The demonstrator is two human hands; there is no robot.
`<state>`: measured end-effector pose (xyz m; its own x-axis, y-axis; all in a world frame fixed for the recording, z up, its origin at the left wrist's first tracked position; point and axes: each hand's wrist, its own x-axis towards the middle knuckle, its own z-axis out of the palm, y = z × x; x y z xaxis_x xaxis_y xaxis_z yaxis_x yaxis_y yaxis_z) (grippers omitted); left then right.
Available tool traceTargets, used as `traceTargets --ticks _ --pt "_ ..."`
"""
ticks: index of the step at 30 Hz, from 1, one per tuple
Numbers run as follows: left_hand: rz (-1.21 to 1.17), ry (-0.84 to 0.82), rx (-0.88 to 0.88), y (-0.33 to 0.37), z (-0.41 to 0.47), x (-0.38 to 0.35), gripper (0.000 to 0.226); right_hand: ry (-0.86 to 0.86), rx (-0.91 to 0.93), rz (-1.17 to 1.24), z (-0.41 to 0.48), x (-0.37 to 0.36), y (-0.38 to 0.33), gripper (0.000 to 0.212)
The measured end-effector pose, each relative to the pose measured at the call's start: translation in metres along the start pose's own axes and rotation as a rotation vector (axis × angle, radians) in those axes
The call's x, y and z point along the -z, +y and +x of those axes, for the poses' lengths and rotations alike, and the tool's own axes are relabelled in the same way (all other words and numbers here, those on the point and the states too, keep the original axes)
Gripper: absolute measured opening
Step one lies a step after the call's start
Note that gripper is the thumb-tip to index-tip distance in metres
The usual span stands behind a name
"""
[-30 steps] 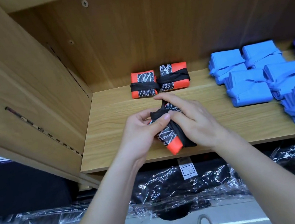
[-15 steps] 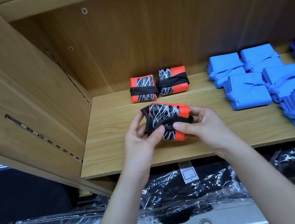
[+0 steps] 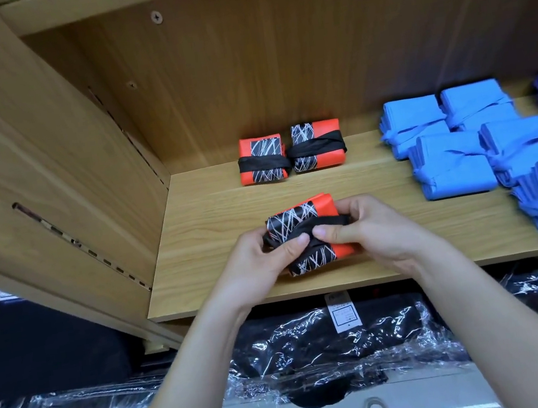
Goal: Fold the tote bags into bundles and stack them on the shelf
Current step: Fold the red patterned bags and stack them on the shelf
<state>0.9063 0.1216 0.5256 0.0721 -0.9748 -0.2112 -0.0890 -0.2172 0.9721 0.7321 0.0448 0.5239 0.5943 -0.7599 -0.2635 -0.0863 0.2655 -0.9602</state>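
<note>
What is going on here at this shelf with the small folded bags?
A person holds an orange bundle at the front of the wooden shelf. The left hand and the right hand both grip it, thumbs pinching its black strap. Two finished orange bundles lie side by side at the back, and blue bundles sit to the right.

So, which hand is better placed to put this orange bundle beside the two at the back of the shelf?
Probably the right hand: its fingers wrap the far orange end of the held bundle, and its thumb presses the black strap. The left hand holds only the bundle's left edge.
</note>
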Motion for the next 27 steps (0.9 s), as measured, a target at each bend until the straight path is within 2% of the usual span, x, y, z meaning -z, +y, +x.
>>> traceTargets --ticks 3,5,8,10,13,15,16,18,20,21,23,27 --pt "0.051 0.05 -0.002 -0.003 0.003 0.003 0.039 0.139 0.03 -0.081 0.004 -0.006 0.002 0.029" --pt "0.069 0.1 0.04 -0.003 0.005 0.005 0.025 0.225 0.127 -0.249 0.006 -0.012 0.004 0.049" --pt "0.069 0.109 0.161 0.002 0.007 0.008 0.022 0.081 0.199 -0.333 0.002 -0.017 0.003 0.076" --pt "0.117 0.045 0.214 0.007 0.01 0.012 0.022 -0.014 0.143 -0.259 0.002 -0.019 0.001 0.077" --pt "0.136 -0.026 0.273 0.012 0.012 0.016 0.024 0.05 0.103 -0.06 0.007 -0.019 0.003 0.057" --pt "0.145 -0.002 0.217 0.01 0.015 0.018 0.027 0.14 0.127 -0.083 0.011 -0.019 0.004 0.047" --pt "0.2 0.024 0.143 0.008 0.016 0.019 0.037 0.18 0.136 -0.13 0.013 -0.018 0.004 0.046" --pt "0.43 0.059 -0.07 0.009 0.015 0.017 0.065 0.223 0.149 -0.217 0.017 -0.018 0.004 0.047" --pt "0.636 0.012 -0.294 0.013 0.018 0.011 0.076 0.238 0.166 -0.266 0.021 -0.018 0.003 0.049" --pt "0.697 -0.002 -0.346 0.012 0.02 0.009 0.077 0.236 0.173 -0.288 0.022 -0.018 0.003 0.05" --pt "0.704 0.037 -0.342 0.012 0.022 0.007 0.075 0.208 0.173 -0.274 0.021 -0.015 -0.002 0.051" --pt "0.542 0.251 -0.17 0.014 0.02 0.007 0.057 0.191 0.122 0.021 0.011 -0.01 -0.008 0.073"
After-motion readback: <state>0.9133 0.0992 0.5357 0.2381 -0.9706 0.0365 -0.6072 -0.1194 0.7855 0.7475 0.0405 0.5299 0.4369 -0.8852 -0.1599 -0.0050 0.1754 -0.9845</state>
